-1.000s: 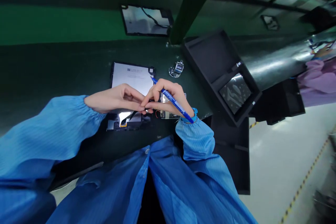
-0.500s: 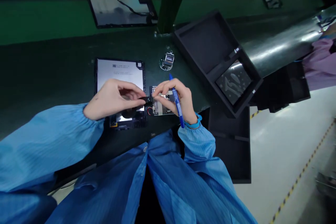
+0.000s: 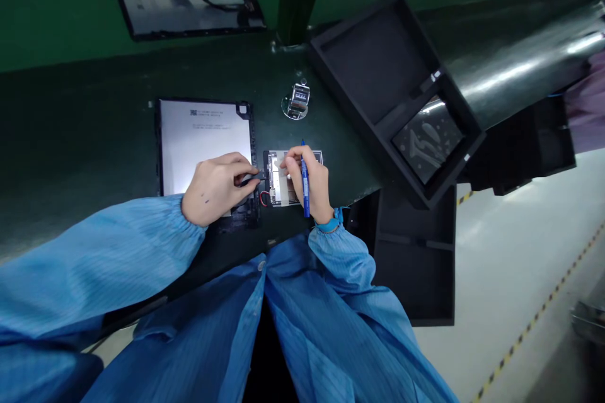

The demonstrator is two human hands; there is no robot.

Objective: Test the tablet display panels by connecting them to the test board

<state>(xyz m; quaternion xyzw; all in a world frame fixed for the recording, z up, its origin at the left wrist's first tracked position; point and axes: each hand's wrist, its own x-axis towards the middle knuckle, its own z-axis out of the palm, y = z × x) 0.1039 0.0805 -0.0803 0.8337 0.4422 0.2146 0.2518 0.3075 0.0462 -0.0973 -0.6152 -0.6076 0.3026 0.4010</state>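
Note:
My left hand (image 3: 215, 187) is closed in a pinch on a small black flat strip (image 3: 258, 175), which reaches to the left edge of a circuit board (image 3: 275, 181). Resting over the right part of that board, my right hand (image 3: 316, 186) has a blue pen (image 3: 305, 189) held between its fingers, lying nearly in line with the forearm. Its thumb and fingertips are close to the board; whether they touch it I cannot tell. Red and black wires (image 3: 263, 199) curl at the board's lower left. A tablet-sized display panel (image 3: 205, 138) with a pale back lies under and behind my left hand.
A chrome tally counter (image 3: 299, 101) stands behind the board. To the right lies a black foam tray (image 3: 373, 63) with a glossy screen (image 3: 428, 141) in one compartment. Another black tray (image 3: 416, 277) sits lower right. A dark panel (image 3: 184, 0) leans at the back.
The view has shifted a little. My right hand has lowered over the board, and the pen has swung to a steeper angle. My left hand keeps its pinch on the black strip.

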